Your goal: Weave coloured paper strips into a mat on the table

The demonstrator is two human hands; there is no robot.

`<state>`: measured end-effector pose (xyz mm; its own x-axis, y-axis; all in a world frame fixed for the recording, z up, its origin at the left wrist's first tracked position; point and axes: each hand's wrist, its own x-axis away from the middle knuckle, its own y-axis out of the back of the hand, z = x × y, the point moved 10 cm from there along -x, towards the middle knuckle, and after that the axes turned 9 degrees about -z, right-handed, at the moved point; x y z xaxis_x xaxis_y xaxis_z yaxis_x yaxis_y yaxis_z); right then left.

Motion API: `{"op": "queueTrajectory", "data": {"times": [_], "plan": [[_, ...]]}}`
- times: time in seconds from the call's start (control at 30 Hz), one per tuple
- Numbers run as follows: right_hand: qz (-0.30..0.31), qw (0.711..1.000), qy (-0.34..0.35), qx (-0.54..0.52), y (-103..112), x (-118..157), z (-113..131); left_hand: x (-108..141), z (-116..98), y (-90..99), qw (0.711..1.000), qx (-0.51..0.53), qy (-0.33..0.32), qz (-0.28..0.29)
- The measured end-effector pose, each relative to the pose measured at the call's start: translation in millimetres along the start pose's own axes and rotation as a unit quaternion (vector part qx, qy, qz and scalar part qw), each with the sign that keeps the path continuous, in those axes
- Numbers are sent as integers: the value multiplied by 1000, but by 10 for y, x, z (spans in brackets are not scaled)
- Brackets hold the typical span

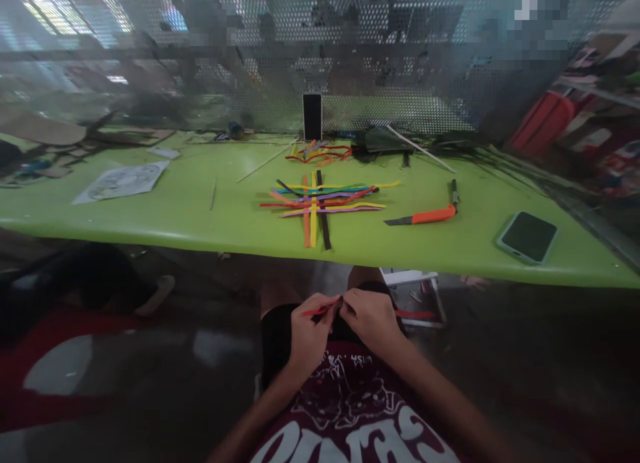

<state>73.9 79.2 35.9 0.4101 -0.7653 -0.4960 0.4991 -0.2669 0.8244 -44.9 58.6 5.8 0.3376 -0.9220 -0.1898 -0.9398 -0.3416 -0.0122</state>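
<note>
Over my lap, below the table's front edge, my left hand (pixel 313 326) pinches a red strip (pixel 416 314). My right hand (pixel 373 316) is closed on the same strip, fingertips almost touching the left ones; the strip's end sticks out to the right. Something small and dark shows between the fingertips, too small to name. On the green table (pixel 230 216) straight ahead, several coloured strips (pixel 313 213) lie crossed: orange, yellow and black ones upright, others running sideways. An orange-handled cutter (pixel 433 215) rests to their right.
A phone (pixel 529 236) lies near the table's right end. Another dark phone (pixel 313 116) stands against the mesh screen, with loose strips (pixel 320 152) before it. A printed sheet (pixel 125 181) and thin sticks are on the left. A person's foot (pixel 159 295) shows below the table.
</note>
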Motion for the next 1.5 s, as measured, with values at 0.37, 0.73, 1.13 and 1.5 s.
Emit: {"op": "queueTrajectory", "data": {"times": [0.37,0.73,1.13,1.5], "plan": [[37,998,-44,-7,-52,-7,-138,-87,59,47,998,-56,17,-28],[116,984,-71,-114,-141,-1,-122,-135,-46,4,988,-118,-74,68],[155,958,-126,-204,-438,222,-215,47,188,-86,966,-198,-133,97],[183,926,-146,-296,-378,228,-141,-21,-197,2,965,-164,-164,120]]}}
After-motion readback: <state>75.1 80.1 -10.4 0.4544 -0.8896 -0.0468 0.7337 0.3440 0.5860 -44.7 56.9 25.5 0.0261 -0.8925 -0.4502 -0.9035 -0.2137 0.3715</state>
